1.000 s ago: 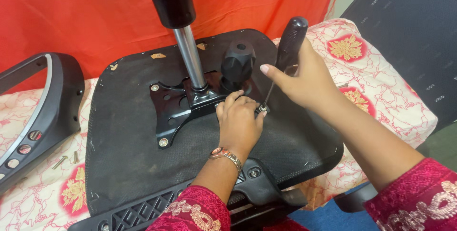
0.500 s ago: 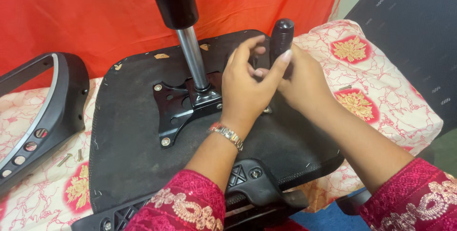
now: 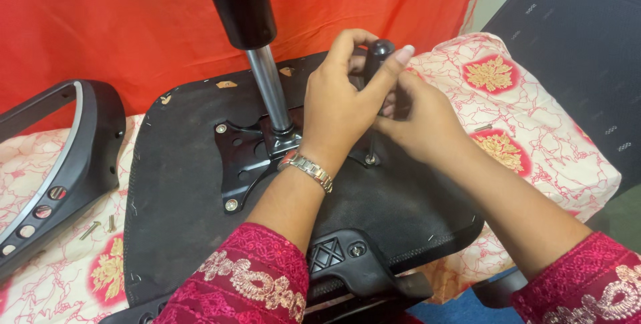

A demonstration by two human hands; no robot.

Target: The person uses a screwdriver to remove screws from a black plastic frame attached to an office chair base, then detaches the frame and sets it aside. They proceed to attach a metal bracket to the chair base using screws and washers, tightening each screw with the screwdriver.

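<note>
An upturned black chair seat (image 3: pixel 180 217) lies on a patterned cushion. A black metal mounting plate (image 3: pixel 240 157) with a chrome gas-lift column (image 3: pixel 267 87) is bolted to it. A screwdriver (image 3: pixel 375 63) with a black handle stands upright, its tip on a bolt (image 3: pixel 369 159) at the plate's right corner. My left hand (image 3: pixel 340 107) wraps around the top of the handle. My right hand (image 3: pixel 420 123) grips the handle lower down, beside the shaft. Most of the handle is hidden by the fingers.
A black chair armrest (image 3: pixel 60 164) lies at the left, with loose screws (image 3: pixel 93 227) beside it on the floral cushion (image 3: pixel 527 110). A black mesh chair back (image 3: pixel 581 50) stands at the right. Red fabric (image 3: pixel 120 23) hangs behind. Other plate bolts (image 3: pixel 231 204) are visible.
My left hand rose from the seat plate up to the screwdriver handle. The screwdriver went from tilted to upright on the right corner bolt, both hands now around it.
</note>
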